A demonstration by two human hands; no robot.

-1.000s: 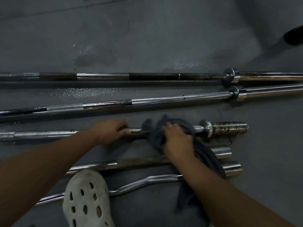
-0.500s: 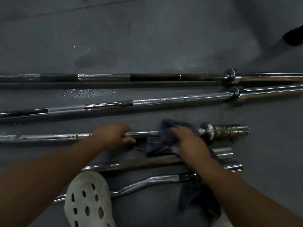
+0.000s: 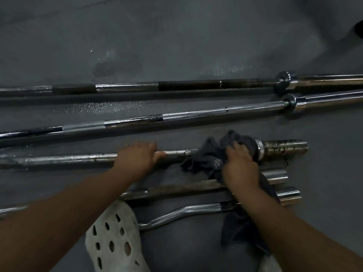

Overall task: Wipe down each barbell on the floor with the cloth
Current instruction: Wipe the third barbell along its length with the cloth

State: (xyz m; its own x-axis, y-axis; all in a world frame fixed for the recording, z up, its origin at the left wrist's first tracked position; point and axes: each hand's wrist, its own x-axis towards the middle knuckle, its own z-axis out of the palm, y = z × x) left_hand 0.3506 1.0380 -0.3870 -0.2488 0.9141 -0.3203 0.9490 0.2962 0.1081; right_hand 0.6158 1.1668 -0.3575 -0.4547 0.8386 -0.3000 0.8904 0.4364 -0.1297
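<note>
Several barbells lie side by side on the grey floor. My left hand (image 3: 137,158) grips the shaft of the middle barbell (image 3: 68,158). My right hand (image 3: 240,167) presses a dark grey cloth (image 3: 206,156) around the same bar, right up against its collar and rusty sleeve (image 3: 284,149). The cloth's tail hangs down over the two nearer bars. Two long barbells (image 3: 186,86) (image 3: 196,114) lie farther away. Closer to me lie a rusty straight bar (image 3: 176,188) and a chrome curl bar (image 3: 186,211).
My foot in a white perforated clog (image 3: 114,240) rests on the floor beside the curl bar. A wet patch (image 3: 106,107) shines between the two far bars. A dark object (image 3: 359,29) sits at the upper right edge.
My right hand has slid the cloth rightward along the middle bar to the collar. My left hand has kept its grip on the shaft.
</note>
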